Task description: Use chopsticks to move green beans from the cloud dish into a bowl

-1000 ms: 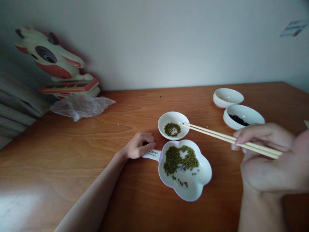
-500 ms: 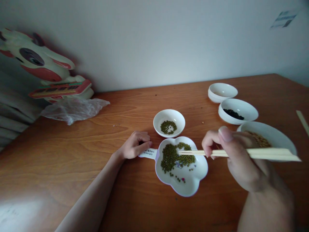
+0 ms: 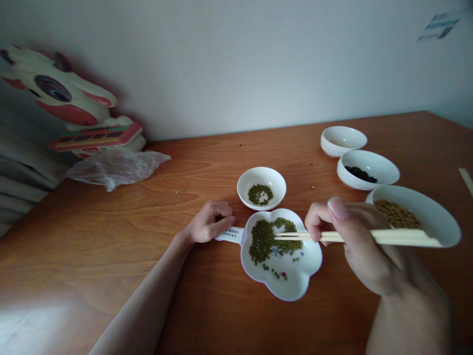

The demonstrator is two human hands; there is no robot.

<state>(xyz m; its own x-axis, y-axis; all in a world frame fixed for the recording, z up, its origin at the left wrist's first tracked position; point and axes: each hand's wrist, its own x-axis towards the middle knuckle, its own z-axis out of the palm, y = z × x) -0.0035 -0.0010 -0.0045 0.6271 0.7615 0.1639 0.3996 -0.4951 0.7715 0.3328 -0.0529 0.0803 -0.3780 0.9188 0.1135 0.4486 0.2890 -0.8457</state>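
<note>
My right hand (image 3: 354, 236) is closed around a pair of pale wooden chopsticks (image 3: 388, 236). Their tips, slightly apart, are among the green mung beans (image 3: 262, 239) in a white, flower-shaped dish (image 3: 291, 281) with a lilac edge. Whether a bean is between the tips, I cannot tell. My left hand (image 3: 212, 222) rests with curled fingers on the end of the dish's labelled handle (image 3: 232, 234). Just behind the dish stands a round white bowl (image 3: 244, 185) with more mung beans in it.
At the right stand three white bowls: an oval one with tan beans (image 3: 397, 214), one with dark pieces (image 3: 360, 175), and a farther bowl (image 3: 343, 140). A cow-shaped toy keyboard (image 3: 96, 138) and a clear plastic bag (image 3: 120, 167) are at the left, near the wall.
The chopstick tips have shifted slightly toward me among the beans and spread a little. My right hand has moved slightly left. My left hand stays on the handle.
</note>
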